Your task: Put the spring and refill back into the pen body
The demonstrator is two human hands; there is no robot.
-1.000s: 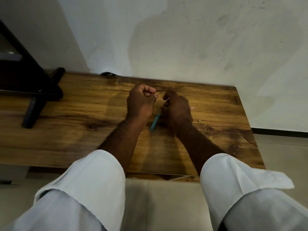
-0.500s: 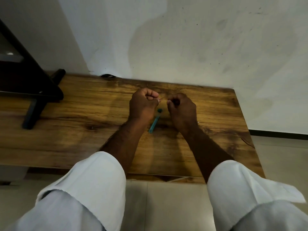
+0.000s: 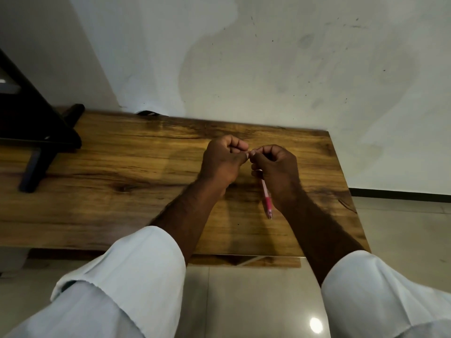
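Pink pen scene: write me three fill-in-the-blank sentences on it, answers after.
The pink pen shows below the ____ hand.
The fingertips of both hands meet above a table made of ____.
Both rolled sleeves are ____ in colour.
The left hand has its fingers ____.

Answers: right; wood; white; curled

Wooden table (image 3: 122, 191) against stained white wall (image 3: 292, 69), glossy tiled floor (image 3: 244, 301) below.

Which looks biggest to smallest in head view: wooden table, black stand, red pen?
1. wooden table
2. black stand, cut off by the frame edge, so its full size is unsure
3. red pen, held by the right hand
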